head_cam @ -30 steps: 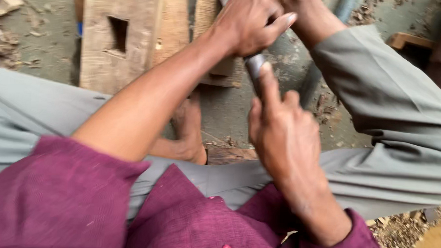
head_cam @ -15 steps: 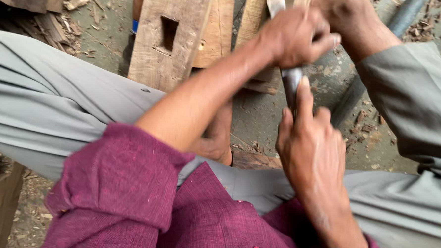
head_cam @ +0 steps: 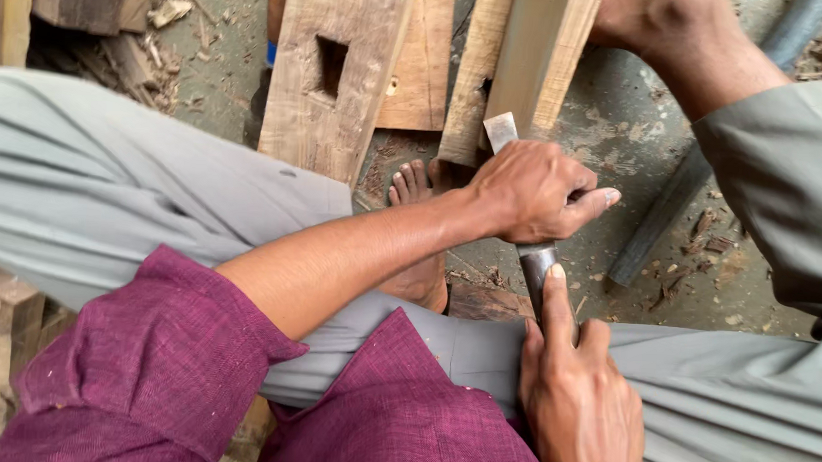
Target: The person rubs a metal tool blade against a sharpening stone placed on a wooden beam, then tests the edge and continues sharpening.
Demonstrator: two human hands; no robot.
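My left hand (head_cam: 533, 192) is wrapped around the upper shaft of a metal chisel (head_cam: 537, 262), index finger stretched out. The chisel's flat blade tip (head_cam: 500, 130) rests against the lower end of a pale wooden bar (head_cam: 541, 52). My right hand (head_cam: 577, 405) grips the chisel's lower end, thumb lying up along the shaft; the handle itself is hidden inside this hand. I sit with grey-trousered legs apart, purple sleeves rolled up.
A thick plank with a rectangular mortise hole (head_cam: 330, 66) lies at the upper left, a small square board (head_cam: 425, 65) beside it. My bare foot (head_cam: 411, 180) rests by the wood. A dark metal pipe (head_cam: 671, 210) and wood chips lie on the concrete floor.
The view has tilted, so hands and chisel sit lower in the picture. Both hands keep their grip. The blade tip now shows against the pale bar.
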